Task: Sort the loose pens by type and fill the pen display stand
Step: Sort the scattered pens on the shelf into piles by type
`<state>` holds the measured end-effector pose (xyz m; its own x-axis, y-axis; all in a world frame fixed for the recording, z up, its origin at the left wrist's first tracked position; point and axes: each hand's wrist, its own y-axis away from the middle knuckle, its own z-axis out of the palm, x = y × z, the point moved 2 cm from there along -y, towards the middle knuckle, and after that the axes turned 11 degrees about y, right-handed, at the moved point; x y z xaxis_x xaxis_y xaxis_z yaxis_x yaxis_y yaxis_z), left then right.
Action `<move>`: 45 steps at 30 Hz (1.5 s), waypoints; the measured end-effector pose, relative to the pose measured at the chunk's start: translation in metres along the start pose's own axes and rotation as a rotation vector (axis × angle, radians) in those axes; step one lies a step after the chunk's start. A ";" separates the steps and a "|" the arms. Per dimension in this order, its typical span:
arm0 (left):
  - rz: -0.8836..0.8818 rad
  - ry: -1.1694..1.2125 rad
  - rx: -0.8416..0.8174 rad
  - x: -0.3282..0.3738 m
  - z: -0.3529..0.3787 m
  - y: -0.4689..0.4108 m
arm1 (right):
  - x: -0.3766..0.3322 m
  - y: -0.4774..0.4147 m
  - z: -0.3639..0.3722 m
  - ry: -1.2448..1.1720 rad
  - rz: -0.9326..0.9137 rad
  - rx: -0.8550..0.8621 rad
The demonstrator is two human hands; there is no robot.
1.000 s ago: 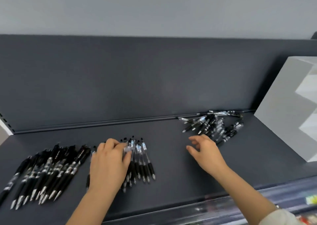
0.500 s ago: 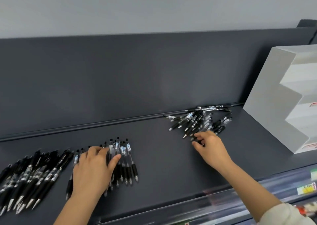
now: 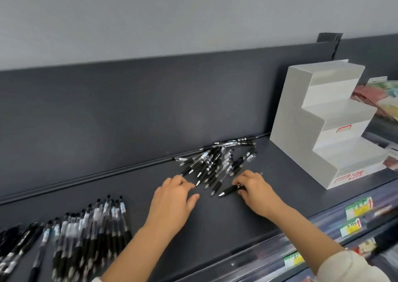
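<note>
Down on the dark shelf [image 3: 215, 228], the right hand [image 3: 256, 190] pinches one black pen [image 3: 229, 191] by its upper end, fingers curled round it, the tip pointing left and low over the shelf. The left hand [image 3: 172, 195] lies palm-down near it, fingers relaxed and slightly spread, holding nothing, their tips at the near edge of the loose pile of pens [image 3: 213, 163]. That pile lies against the back rail, just left of the white stepped display stand [image 3: 288, 118]. Further left, a row of clear-barrelled pens [image 3: 94, 223] lies side by side, with a blurred all-black group [image 3: 13, 249] beyond it.
</note>
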<state>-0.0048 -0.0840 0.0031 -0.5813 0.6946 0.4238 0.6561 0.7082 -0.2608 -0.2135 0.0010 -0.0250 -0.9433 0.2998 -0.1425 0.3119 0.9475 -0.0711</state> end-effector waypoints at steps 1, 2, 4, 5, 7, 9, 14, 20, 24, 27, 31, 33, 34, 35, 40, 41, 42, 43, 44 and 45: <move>0.009 0.002 -0.029 0.007 0.007 -0.006 | 0.003 0.000 -0.001 -0.011 0.004 0.000; 0.018 0.008 -0.051 0.014 0.015 -0.011 | 0.006 0.001 -0.001 -0.022 0.008 0.000; 0.023 0.016 -0.089 0.023 0.029 -0.020 | 0.015 0.002 -0.003 -0.045 0.025 0.008; 0.022 0.016 -0.104 0.026 0.034 -0.023 | 0.020 0.003 -0.004 -0.052 0.036 0.014; 0.013 0.019 -0.120 0.031 0.044 -0.029 | 0.031 0.005 -0.006 -0.055 0.057 0.020; -0.015 0.040 -0.126 0.033 0.051 -0.033 | 0.042 0.009 -0.008 -0.055 0.075 0.022; -0.105 0.113 -0.074 0.034 0.058 -0.037 | 0.055 0.015 -0.011 -0.058 0.077 0.024; -0.137 0.124 0.017 0.020 0.037 -0.021 | 0.050 0.015 -0.012 -0.056 0.045 0.129; -0.204 0.107 0.113 -0.007 0.000 0.008 | 0.027 0.007 -0.016 -0.125 0.018 0.201; -0.310 0.076 0.191 -0.032 -0.031 0.036 | -0.003 0.000 -0.017 -0.203 -0.044 0.232; -0.453 0.082 0.316 -0.064 -0.067 0.078 | -0.052 -0.010 -0.016 -0.294 -0.151 0.253; -0.501 0.094 0.353 -0.075 -0.079 0.099 | -0.077 -0.014 -0.015 -0.326 -0.200 0.252; -0.520 0.095 0.370 -0.080 -0.083 0.108 | -0.089 -0.016 -0.014 -0.337 -0.223 0.250; -0.539 0.091 0.386 -0.085 -0.087 0.117 | -0.101 -0.018 -0.014 -0.346 -0.241 0.247; -0.645 0.082 0.436 -0.108 -0.101 0.151 | -0.150 -0.023 -0.013 -0.372 -0.327 0.247; -0.655 0.081 0.431 -0.110 -0.102 0.155 | -0.157 -0.023 -0.013 -0.367 -0.340 0.248; -0.660 0.077 0.419 -0.112 -0.103 0.159 | -0.164 -0.024 -0.013 -0.360 -0.350 0.253; -0.658 0.073 0.407 -0.113 -0.102 0.162 | -0.170 -0.024 -0.013 -0.352 -0.360 0.261; -0.654 0.077 0.390 -0.114 -0.102 0.164 | -0.175 -0.024 -0.013 -0.341 -0.374 0.276; -0.645 0.088 0.372 -0.114 -0.101 0.165 | -0.180 -0.023 -0.012 -0.326 -0.389 0.292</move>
<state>0.2184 -0.0594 -0.0012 -0.7447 0.1255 0.6555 -0.0167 0.9783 -0.2063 -0.0523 -0.0738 0.0146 -0.9254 -0.1576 -0.3448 0.0116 0.8972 -0.4414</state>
